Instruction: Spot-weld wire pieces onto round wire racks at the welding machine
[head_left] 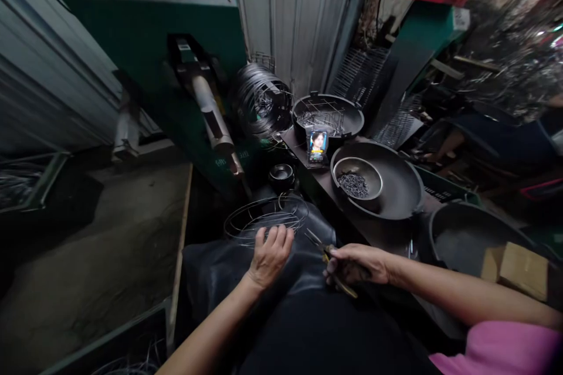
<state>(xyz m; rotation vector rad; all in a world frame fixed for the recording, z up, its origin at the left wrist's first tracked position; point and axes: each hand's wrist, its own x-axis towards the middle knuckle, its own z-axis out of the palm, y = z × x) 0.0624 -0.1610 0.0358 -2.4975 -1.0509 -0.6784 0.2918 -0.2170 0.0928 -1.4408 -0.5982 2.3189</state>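
My left hand (271,255) has its fingers closed over the near edge of a round wire rack (246,220), which rests tilted over the dark apron (211,263) on my lap. A pair of long-nosed pliers (326,253) is gripped in my right hand (354,265), its jaws pointing up and left toward the rack. The plier tips look slightly apart and do not clearly touch the wire. Just beyond the rack stands a small dark round cup (281,174).
On the bench at right, a metal bowl (373,173) of small wire pieces sits inside a wide pan (402,187). A lit phone (317,146), a pan of wire parts (357,120), a wire coil (246,99) and a cardboard box (523,269) surround it. A green machine's arm (211,108) juts forward at left.
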